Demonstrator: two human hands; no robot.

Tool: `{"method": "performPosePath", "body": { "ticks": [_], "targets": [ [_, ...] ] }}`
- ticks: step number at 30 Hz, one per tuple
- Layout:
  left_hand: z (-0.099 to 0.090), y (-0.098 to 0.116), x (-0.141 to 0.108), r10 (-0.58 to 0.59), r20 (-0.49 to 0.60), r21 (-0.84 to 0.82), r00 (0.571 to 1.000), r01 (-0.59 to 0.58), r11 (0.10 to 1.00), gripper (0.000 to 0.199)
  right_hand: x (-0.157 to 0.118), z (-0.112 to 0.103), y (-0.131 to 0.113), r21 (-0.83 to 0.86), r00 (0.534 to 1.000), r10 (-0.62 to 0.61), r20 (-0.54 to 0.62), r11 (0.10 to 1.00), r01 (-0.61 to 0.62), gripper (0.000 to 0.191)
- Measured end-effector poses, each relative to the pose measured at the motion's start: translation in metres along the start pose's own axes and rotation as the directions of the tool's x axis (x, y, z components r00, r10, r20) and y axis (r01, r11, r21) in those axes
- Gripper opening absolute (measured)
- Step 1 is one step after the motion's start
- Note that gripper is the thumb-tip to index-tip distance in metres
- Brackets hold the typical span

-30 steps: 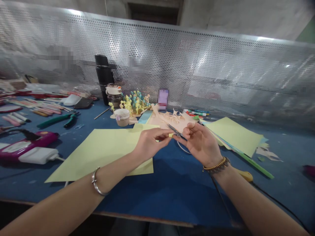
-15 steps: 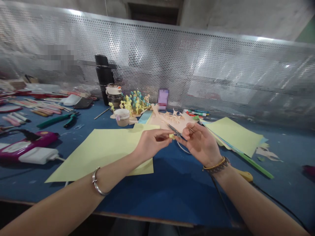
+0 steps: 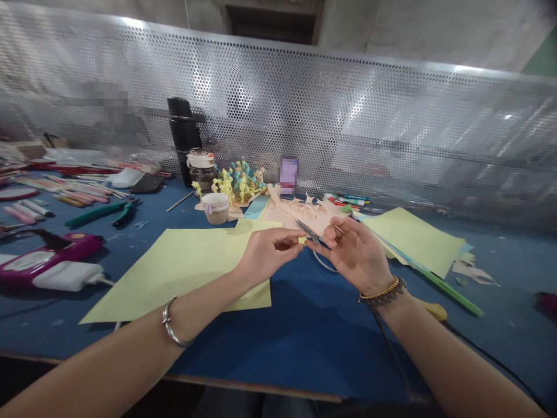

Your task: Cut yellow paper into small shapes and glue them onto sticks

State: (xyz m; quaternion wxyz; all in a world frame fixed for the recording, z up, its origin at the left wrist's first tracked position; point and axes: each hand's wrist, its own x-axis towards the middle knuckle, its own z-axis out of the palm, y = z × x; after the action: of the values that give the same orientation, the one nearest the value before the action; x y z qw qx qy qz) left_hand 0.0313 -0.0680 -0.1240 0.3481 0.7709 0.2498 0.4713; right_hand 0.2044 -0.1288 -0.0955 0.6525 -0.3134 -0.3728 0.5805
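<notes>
My left hand (image 3: 270,251) pinches a small piece of yellow paper (image 3: 301,240) between thumb and fingertips. My right hand (image 3: 357,251) is closed on a pair of small scissors (image 3: 307,229), whose blades point up and left, right beside the paper piece. Most of the scissors' handles are hidden by my fingers. Under and left of my left hand lies a large yellow paper sheet (image 3: 187,261). Behind the hands, pale peach paper (image 3: 296,216) lies with curled cut scraps (image 3: 310,204) on it.
Yellow and blue paper figures (image 3: 237,181) cluster behind a small tub (image 3: 216,208). More yellow sheets (image 3: 413,235) and a green strip (image 3: 452,292) lie on the right. At left are pliers (image 3: 98,213), a purple power strip (image 3: 65,249) and several brushes. A perforated metal screen (image 3: 391,128) stands behind.
Hardly anything differs. The left fingers and the paper piece have shifted very slightly, and both hands keep their hold.
</notes>
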Motion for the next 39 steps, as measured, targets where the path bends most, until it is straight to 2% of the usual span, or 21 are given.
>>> {"method": "performPosePath", "body": {
  "ticks": [5,13,22,31,33,35,37,39],
  "targets": [
    [0.001,-0.002,0.0,0.014,0.005,0.011,1.0,-0.015,1.0,0.026,0.0,-0.002,0.0,-0.02,1.0,-0.016,-0.012,1.0,0.016,0.013],
    [0.001,0.0,0.0,-0.047,0.002,-0.064,0.999,0.047,0.997,0.027,0.001,-0.003,0.0,0.054,1.0,0.01,0.003,0.998,-0.01,0.012],
    [0.0,0.0,0.0,0.039,0.002,0.02,0.999,-0.039,0.999,0.025,0.0,-0.002,-0.001,0.033,1.0,0.004,-0.002,0.999,-0.004,0.013],
    [0.001,-0.001,0.0,-0.072,0.016,-0.071,0.997,0.073,0.995,0.028,0.0,-0.001,-0.001,0.038,0.999,-0.032,0.029,0.999,0.031,0.014],
    [0.001,-0.001,0.0,-0.11,0.034,-0.122,0.993,0.113,0.986,0.029,0.0,-0.003,0.0,-0.005,0.998,-0.057,0.016,0.998,0.057,0.014],
    [0.001,-0.001,0.001,-0.154,0.052,-0.19,0.987,0.161,0.968,0.03,0.002,-0.006,0.004,-0.12,0.993,-0.122,0.001,0.985,0.121,0.012],
    [0.001,0.0,0.002,-0.184,0.073,-0.243,0.98,0.196,0.95,0.03,0.004,-0.01,0.01,-0.299,0.979,-0.202,0.003,0.934,0.194,0.01],
    [0.001,0.001,0.002,-0.194,0.095,-0.273,0.976,0.213,0.938,0.031,0.005,-0.012,0.016,-0.445,0.976,-0.216,0.037,0.871,0.21,0.013]
  ]
}}
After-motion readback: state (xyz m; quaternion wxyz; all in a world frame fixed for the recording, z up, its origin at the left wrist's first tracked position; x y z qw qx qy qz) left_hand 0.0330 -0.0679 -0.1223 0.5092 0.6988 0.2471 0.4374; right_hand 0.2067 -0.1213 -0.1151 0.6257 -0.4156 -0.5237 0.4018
